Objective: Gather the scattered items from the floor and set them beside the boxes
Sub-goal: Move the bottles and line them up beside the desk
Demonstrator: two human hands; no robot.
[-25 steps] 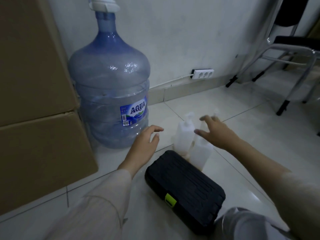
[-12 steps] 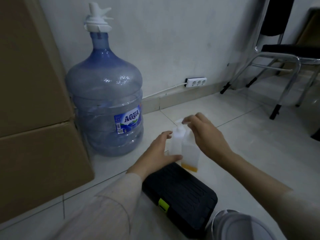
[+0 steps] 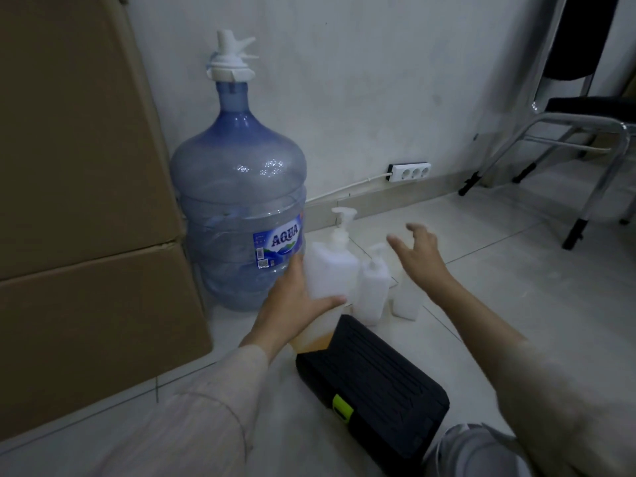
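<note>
Left hand (image 3: pixel 292 304) grip holds the large translucent white plastic pump bottle (image 3: pixel 330 266), lifted beside the blue water jug (image 3: pixel 237 222) near the stacked brown cardboard boxes (image 3: pixel 82 201). Right hand (image 3: pixel 420 253) grip wide, holding nothing.

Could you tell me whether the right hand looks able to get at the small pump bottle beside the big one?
Probably yes: the right hand hovers open just above the small pump bottle, nothing between.

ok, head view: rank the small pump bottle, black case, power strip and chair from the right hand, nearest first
From the right hand:
1. small pump bottle, just left of the hand and below it, on the floor.
2. black case, below it, toward the person.
3. power strip, at the wall base beyond the hand.
4. chair, far right by the wall.
</note>
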